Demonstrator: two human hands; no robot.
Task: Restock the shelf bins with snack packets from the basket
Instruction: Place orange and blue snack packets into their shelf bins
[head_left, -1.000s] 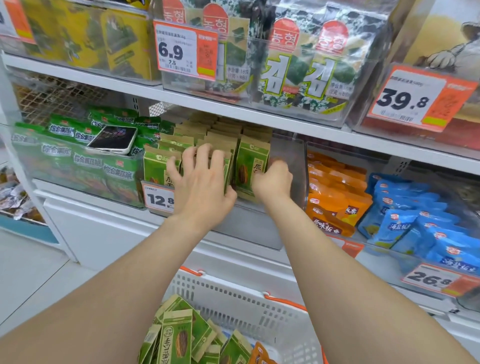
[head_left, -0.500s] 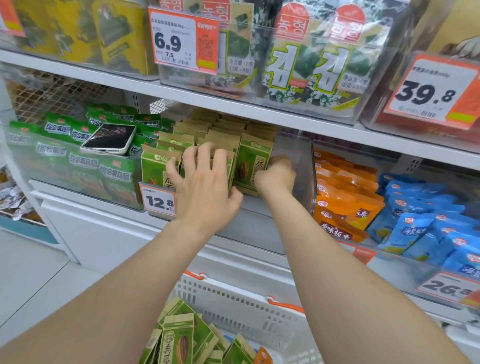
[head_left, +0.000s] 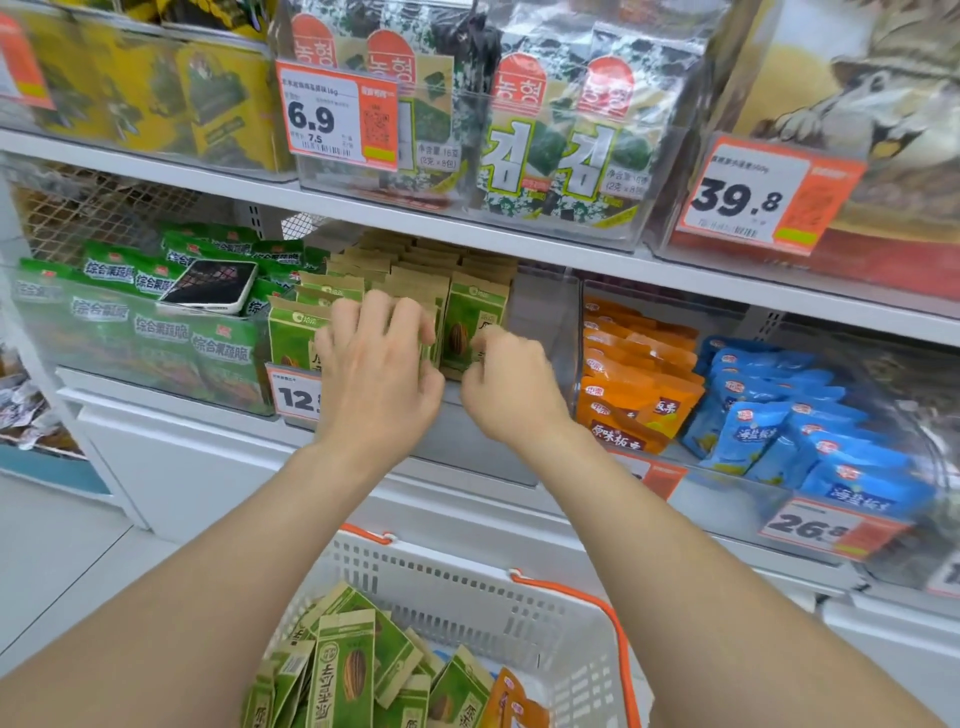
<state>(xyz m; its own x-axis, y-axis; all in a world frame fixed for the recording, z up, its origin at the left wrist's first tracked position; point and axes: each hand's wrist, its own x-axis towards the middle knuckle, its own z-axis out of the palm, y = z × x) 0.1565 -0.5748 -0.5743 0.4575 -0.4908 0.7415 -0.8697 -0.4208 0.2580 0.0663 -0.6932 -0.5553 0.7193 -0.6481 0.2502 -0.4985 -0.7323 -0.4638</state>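
The shelving (head_left: 519, 244) fills the upper two thirds of the frame in front of you, with seaweed packs (head_left: 550, 140) in clear bins along the top row. Below it, at the bottom centre, sits your white basket (head_left: 467, 597) with orange handles, and green snack packets (head_left: 343, 670) lie heaped in its left part with an orange packet beside them.

On the middle shelf, left of centre, a clear shelf bin (head_left: 540, 332) holds rows of the same green-and-tan packets (head_left: 475, 322) standing upright. To its left is a bin of green bags (head_left: 156, 332) with a phone (head_left: 210, 288) lying on top of them. To its right, orange bags (head_left: 639, 384) come first, then blue bags (head_left: 810, 436) toward the right edge.

Your left hand (head_left: 382, 374) is in the centre of the frame, its fingers curled over the tops of the front packets in the bin and the thumb below, so this grip is grasping those packets. Your right hand (head_left: 511, 387) is just beside it, fingers bent in against the lower front of the right-hand packet; this grip looks to be pinching that packet's edge, though the fingertips are hidden.

A price tag (head_left: 293, 397) reading 12 is partly covered by your left hand.
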